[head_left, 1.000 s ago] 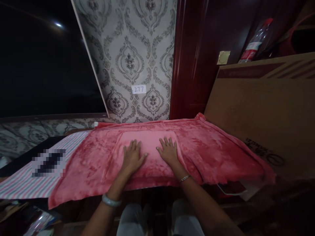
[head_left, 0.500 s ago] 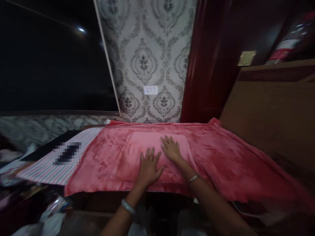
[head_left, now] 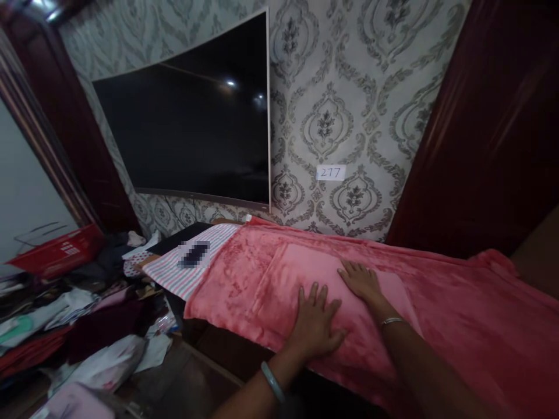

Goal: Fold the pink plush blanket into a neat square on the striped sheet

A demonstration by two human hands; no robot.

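A plush pink-red blanket (head_left: 236, 273) is spread over a table in front of me. On it lies a flat, lighter pink folded cloth (head_left: 301, 262), roughly rectangular. My left hand (head_left: 315, 320) rests palm down on the near part of this cloth, fingers spread. Farther back and to the right, my right hand (head_left: 360, 279) also lies flat on it, fingers stretched out. Neither hand grips anything. A bangle circles each wrist.
Left of the blanket is a striped cloth (head_left: 174, 282) with a dark, blurred-out object on it. A large television (head_left: 187, 128) hangs behind. Clothes (head_left: 105, 361) are heaped at the lower left, near a red bag (head_left: 61, 250). A paper label (head_left: 331, 173) reads 277.
My view has swung left, bringing the clothes heap and red bag into sight. Both hands stay flat on the folded cloth, in nearly the same places.
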